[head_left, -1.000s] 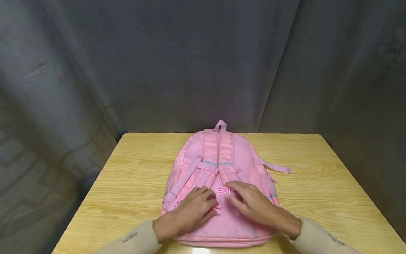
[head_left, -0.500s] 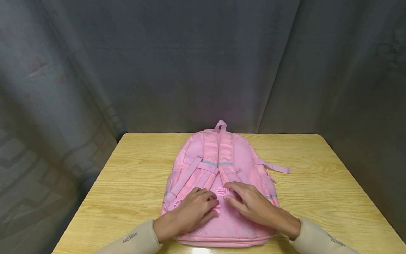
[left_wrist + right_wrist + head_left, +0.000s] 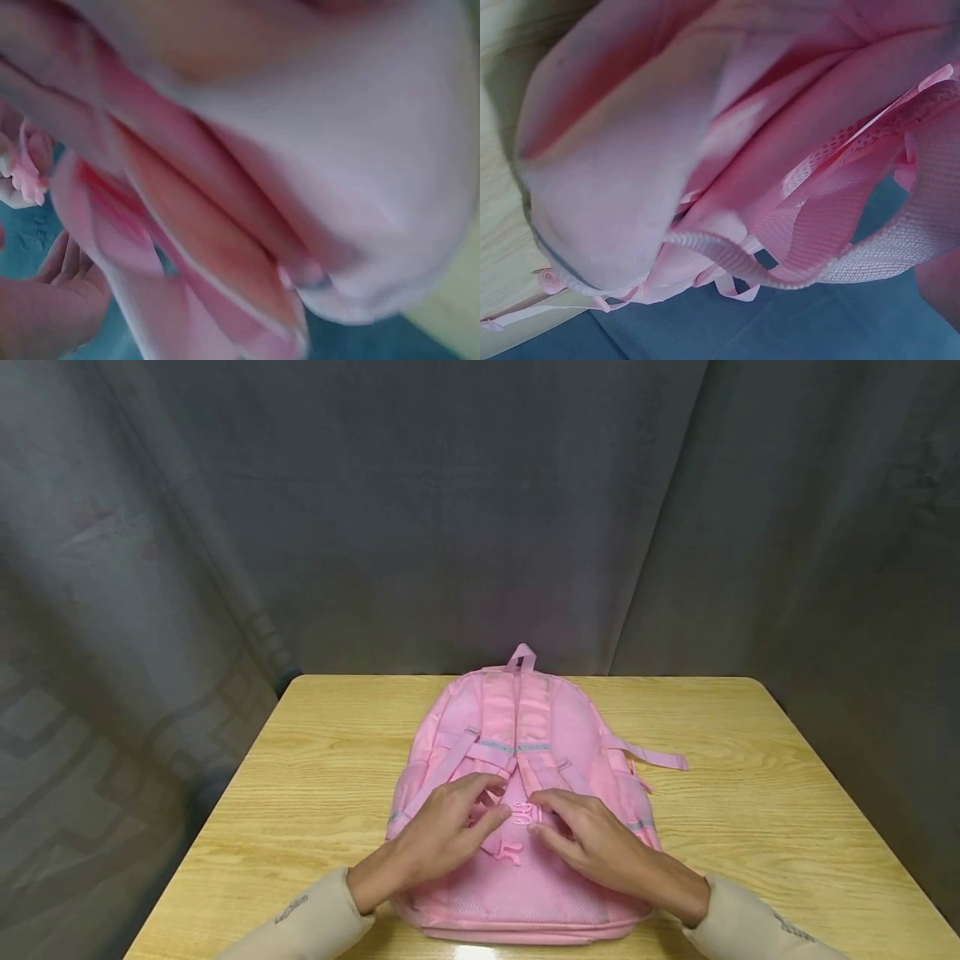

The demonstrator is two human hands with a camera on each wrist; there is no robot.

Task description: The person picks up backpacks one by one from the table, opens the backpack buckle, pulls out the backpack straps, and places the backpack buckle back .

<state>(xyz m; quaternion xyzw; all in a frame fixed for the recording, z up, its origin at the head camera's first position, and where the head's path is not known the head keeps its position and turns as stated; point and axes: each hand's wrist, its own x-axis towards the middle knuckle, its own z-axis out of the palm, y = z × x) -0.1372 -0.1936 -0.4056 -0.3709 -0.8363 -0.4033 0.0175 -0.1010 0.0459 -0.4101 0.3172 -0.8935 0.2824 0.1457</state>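
A pink backpack lies flat with its shoulder straps facing up. My right hand rests over its lower right part and pinches a pink plastic strap buckle between fingers and thumb. Just left of that, my left hand hovers with fingers bent and apart from the thumb, fingertips close to the buckle. A second pink buckle piece with prongs lies on the back panel below the left thumb. In the left wrist view a hand shows beyond the pink fabric, near a pink clip.
The backpack sits on a wood-grain table. A loose strap end sticks out to its right, and a carry loop stands at the top. A dark grey curtain hangs behind and around the table.
My left hand has lifted off the lower buckle piece and moved up, its thumb now spread from the fingers. The right hand has stayed in place with its buckle.
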